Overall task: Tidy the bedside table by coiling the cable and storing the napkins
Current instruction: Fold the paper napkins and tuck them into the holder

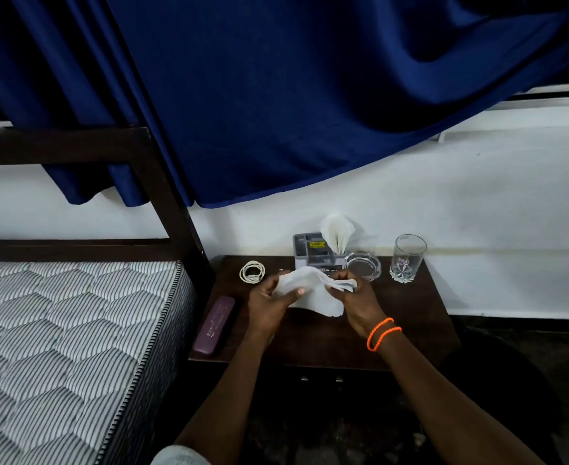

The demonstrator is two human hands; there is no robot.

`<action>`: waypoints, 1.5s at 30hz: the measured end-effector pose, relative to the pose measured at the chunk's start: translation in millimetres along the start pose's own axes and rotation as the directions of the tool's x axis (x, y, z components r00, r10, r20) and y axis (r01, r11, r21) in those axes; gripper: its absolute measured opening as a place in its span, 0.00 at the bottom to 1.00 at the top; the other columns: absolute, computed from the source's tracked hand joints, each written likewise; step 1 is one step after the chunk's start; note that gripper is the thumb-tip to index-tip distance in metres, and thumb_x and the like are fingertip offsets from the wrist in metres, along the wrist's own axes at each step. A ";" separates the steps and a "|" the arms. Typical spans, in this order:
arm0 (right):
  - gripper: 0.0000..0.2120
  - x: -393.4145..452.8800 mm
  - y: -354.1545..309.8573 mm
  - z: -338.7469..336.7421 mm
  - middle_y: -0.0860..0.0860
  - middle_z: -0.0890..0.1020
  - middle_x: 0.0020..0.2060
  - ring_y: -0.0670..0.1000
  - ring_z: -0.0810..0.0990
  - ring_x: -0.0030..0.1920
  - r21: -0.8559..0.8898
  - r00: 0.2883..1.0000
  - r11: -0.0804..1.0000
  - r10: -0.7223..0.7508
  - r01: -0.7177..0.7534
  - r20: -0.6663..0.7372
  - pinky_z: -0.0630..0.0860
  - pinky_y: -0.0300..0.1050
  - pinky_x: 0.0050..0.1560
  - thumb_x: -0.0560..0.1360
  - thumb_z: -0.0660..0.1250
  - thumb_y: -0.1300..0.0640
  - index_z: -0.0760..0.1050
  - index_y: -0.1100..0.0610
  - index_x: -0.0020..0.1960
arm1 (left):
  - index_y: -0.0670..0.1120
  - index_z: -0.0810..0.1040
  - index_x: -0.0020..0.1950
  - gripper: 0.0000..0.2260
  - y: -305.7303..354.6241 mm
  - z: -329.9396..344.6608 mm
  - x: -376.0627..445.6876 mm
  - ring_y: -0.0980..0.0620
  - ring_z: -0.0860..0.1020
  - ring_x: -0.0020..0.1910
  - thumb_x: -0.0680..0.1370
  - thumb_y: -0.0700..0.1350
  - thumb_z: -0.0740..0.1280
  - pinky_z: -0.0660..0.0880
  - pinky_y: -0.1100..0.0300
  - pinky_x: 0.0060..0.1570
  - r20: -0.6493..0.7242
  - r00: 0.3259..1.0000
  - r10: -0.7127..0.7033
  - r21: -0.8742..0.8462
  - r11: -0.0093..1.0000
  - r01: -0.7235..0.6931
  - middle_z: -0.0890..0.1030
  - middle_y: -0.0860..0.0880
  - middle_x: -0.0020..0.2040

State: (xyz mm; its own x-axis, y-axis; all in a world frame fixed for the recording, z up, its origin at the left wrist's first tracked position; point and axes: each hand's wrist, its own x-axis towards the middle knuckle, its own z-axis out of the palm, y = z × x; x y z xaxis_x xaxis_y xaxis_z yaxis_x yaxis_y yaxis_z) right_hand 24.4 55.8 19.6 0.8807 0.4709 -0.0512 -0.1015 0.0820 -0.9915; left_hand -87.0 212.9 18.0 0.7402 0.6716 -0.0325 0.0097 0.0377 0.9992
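- Cable (252,272): coiled into a small white loop, lying at the back left of the table (407,313). Coiling half of the job looks done.
- Napkins: one fanned bunch (336,233) already standing upright in the grey organiser (304,251) against the wall.
- Loose napkin (313,293) held up above the table centre, between both hands, partly crumpled, lower edge hanging free.
- Left hand (269,302): fingers curled, thumb pinching the napkin's left side.
- Right hand (355,297): fingers closed round the bunched right end; orange bands on that wrist.
- Judged stage: folding or gathering the napkin before stowing. Not yet in the organiser.
- Left to do, apparently: finish the fold, slot it in beside the fanned bunch. No other loose napkins visible on the table.
- Also present: glass ashtray (363,265) and tumbler (407,258) at the back right, purple case (214,325) along the left edge, mattress (68,330) beside.
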 end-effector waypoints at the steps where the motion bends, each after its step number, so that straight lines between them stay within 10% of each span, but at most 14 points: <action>1: 0.12 -0.9 1.3 -0.5 0.59 0.85 0.50 0.56 0.82 0.49 0.011 0.999 1.000 0.028 -0.028 0.020 0.79 0.50 0.53 0.72 0.72 0.73 0.79 0.68 0.55 | 0.46 0.85 0.58 0.19 -4.6 -2.0 -0.8 0.52 0.86 0.53 0.67 0.39 0.82 0.82 0.56 0.54 0.012 1.000 -0.006 0.043 0.999 0.005 0.88 0.49 0.52; 14: 0.30 0.4 12.6 19.2 0.61 0.83 0.59 0.61 0.81 0.61 -0.109 0.993 0.989 0.103 -0.095 0.064 0.78 0.61 0.62 0.66 0.65 0.82 0.76 0.64 0.65 | 0.45 0.85 0.54 0.19 -13.6 5.0 -4.5 0.48 0.86 0.49 0.65 0.37 0.82 0.83 0.52 0.51 -0.010 0.993 -0.121 0.096 0.988 0.121 0.88 0.47 0.48; 26: 0.23 5.9 22.9 17.7 0.62 0.79 0.62 0.58 0.79 0.58 0.097 0.935 0.981 0.189 -0.167 -0.301 0.77 0.51 0.59 0.74 0.68 0.72 0.69 0.64 0.68 | 0.43 0.86 0.50 0.12 -17.9 7.8 2.7 0.50 0.84 0.44 0.69 0.36 0.80 0.80 0.53 0.47 -0.014 0.996 -0.092 0.051 0.994 0.092 0.88 0.43 0.47; 45: 0.29 11.9 29.1 16.2 0.58 0.80 0.63 0.55 0.78 0.64 -0.206 0.999 0.978 0.023 -0.030 -0.033 0.74 0.50 0.66 0.72 0.66 0.77 0.69 0.62 0.72 | 0.41 0.87 0.51 0.09 -13.5 11.7 8.8 0.53 0.84 0.45 0.72 0.38 0.78 0.81 0.59 0.48 -0.080 0.993 -0.091 -0.018 0.996 0.090 0.88 0.47 0.47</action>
State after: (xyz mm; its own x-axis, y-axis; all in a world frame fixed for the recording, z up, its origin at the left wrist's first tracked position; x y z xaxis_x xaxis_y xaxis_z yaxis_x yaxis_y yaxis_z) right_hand 24.4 78.0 -7.8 0.8929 0.4433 -0.0783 -0.0301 -0.1149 -0.9929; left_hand -72.7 209.6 4.5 0.6803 0.7222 -0.1251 0.0642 0.1114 0.9917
